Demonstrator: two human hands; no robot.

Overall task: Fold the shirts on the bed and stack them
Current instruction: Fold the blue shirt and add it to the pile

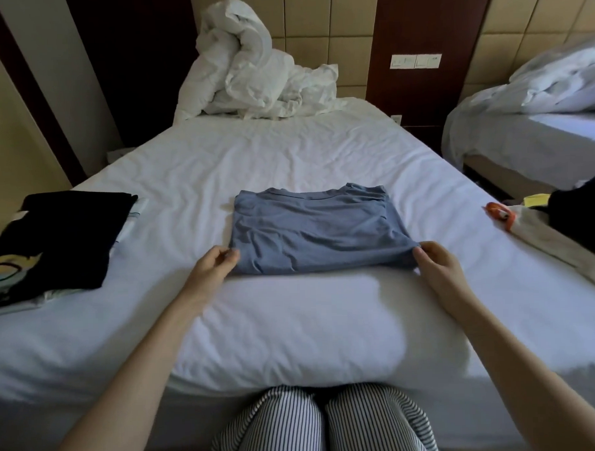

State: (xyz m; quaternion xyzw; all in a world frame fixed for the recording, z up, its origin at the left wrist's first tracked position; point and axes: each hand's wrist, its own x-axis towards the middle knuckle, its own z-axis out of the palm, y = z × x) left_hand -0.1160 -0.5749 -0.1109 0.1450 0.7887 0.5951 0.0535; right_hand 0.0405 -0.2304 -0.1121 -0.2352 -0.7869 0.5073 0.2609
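Bed sheet [286, 151] creased | duvet [250, 65] heaped at headboard [316, 32] | left grip [211, 267], right grip [437, 264] pinch blue shirt [316, 231]

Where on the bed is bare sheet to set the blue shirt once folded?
Bare sheet lies between the blue shirt and the duvet heap, and between it and the black stack. The right edge is crowded with loose clothes.

Single head-worn, wide-angle view. Stationed at the near edge of the bed [293, 326], facing forward and down its length toward the padded headboard [333, 28]. Close range.
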